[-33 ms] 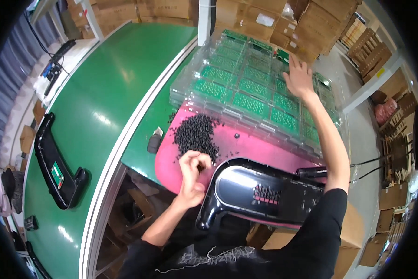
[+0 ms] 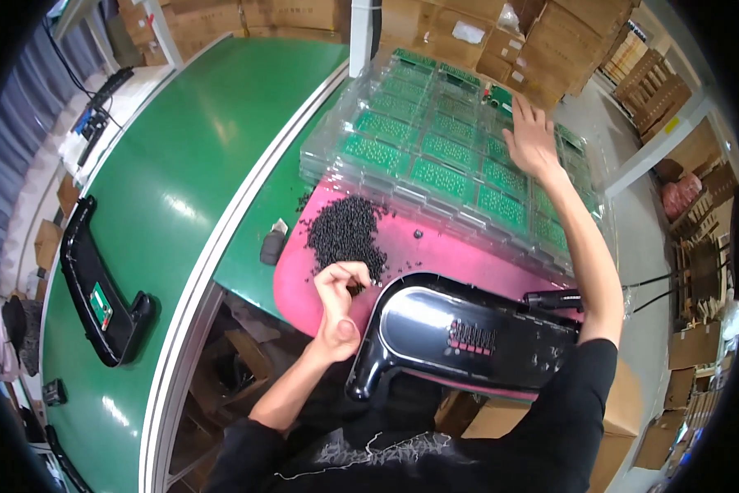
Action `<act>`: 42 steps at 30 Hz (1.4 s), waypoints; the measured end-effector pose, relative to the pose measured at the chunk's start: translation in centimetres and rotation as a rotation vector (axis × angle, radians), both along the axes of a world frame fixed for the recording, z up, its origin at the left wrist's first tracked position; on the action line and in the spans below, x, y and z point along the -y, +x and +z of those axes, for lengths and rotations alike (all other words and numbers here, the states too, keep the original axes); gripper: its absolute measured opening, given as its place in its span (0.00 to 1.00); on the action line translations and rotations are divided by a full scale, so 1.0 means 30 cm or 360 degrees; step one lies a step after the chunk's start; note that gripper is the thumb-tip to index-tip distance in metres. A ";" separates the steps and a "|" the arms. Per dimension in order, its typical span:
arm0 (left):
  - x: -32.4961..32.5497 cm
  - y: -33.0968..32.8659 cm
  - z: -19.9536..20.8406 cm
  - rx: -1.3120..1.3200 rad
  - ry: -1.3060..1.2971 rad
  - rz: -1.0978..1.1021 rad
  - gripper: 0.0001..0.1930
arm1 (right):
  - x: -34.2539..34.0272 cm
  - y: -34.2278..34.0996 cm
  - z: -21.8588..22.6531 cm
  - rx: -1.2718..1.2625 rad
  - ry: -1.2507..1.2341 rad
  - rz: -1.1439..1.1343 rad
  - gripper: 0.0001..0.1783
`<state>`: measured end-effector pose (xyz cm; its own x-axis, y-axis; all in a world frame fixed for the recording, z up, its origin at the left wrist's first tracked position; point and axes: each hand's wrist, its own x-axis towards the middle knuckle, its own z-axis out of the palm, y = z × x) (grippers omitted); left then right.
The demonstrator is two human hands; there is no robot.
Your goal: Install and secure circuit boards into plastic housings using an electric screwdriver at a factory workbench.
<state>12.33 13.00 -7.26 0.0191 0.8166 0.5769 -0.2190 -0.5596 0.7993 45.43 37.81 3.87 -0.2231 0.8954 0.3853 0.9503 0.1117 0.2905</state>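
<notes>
My right hand [image 2: 534, 141] reaches over the stacked clear plastic trays [image 2: 316, 164], its fingers stretched out near a green circuit board [image 2: 501, 99] at the far edge. More green circuit boards [image 2: 445, 182] lie in the trays' compartments. Curled in beside a heap of small black screw-like parts [image 2: 345, 230] is my left hand [image 2: 336, 312], closed. What its fingers hold, if anything, I cannot make out. Just right of it a glossy black plastic housing [image 2: 418, 320] lies on the pink mat [image 2: 295, 287], with a slotted opening in its middle.
A black handheld tool [image 2: 550, 301] with cables lies behind the housing, partly hidden by my right arm. On the green table [image 2: 213, 115] to the left rests another black housing [image 2: 82, 271] holding a circuit board. A white post [image 2: 361, 41] and cardboard boxes [image 2: 542, 49] stand beyond.
My left hand's fingers have shifted slightly up and are turned a little differently. My right hand stays over the trays, almost unmoved.
</notes>
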 end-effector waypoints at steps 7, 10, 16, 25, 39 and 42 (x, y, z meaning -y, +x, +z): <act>-0.045 0.014 0.167 -0.0014 0.0034 0.0209 0.08 | 0.554 -0.110 0.160 0.0135 0.0156 0.0545 0.40; -0.087 0.054 0.295 -0.0437 0.0052 0.0218 0.29 | 0.771 -0.196 0.219 0.0246 0.0164 0.0663 0.37; -0.028 0.113 0.459 -0.0701 -0.0181 -0.0632 0.19 | 0.997 -0.206 0.231 0.0147 0.0464 0.0879 0.30; 0.003 0.188 0.392 -0.0761 -0.0183 -0.0926 0.25 | 1.103 -0.156 0.052 -0.1265 0.0606 0.0528 0.11; 0.023 0.138 0.227 -0.1296 -0.0194 -0.1192 0.27 | 1.288 -0.130 -0.158 -0.2868 -0.0403 0.0030 0.05; 0.030 0.135 0.214 -0.1356 -0.0179 -0.1245 0.33 | 1.299 -0.132 -0.181 -0.2841 -0.0388 -0.0004 0.05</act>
<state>16.38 12.10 -0.83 0.8878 0.4564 0.0595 0.1591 -0.4257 0.8908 41.47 -1.15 -1.58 0.2718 0.9623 0.0074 0.0661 -0.0110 -0.9977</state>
